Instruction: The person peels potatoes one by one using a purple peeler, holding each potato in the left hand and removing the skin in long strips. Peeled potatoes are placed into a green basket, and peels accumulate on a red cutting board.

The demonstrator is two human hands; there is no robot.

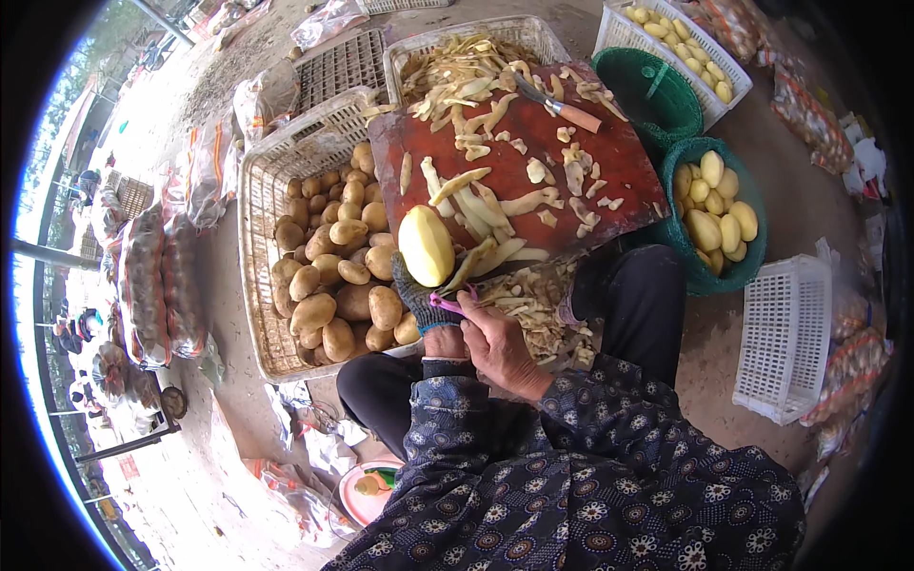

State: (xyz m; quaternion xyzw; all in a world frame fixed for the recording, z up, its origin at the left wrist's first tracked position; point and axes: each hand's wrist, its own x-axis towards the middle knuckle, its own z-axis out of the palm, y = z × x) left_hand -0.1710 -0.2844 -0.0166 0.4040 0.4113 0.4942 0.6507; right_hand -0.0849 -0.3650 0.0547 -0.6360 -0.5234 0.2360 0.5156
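Observation:
In my gloved left hand lies a large, mostly peeled potato, held upright over the near left corner of a red board. My bare right hand grips a pink peeler, whose head is close below the potato. A strip of peel hangs beside the peeler. Long peels and small scraps are scattered over the board. Near its far edge rests a knife with a wooden handle. Unpeeled potatoes fill part of a crate just left of my left hand.
The dirty white plastic crate stands against the board's left side. Behind the board is a basket of peelings. On the right are a green basket of peeled potatoes, another green basket and white crates. Peelings lie between my knees.

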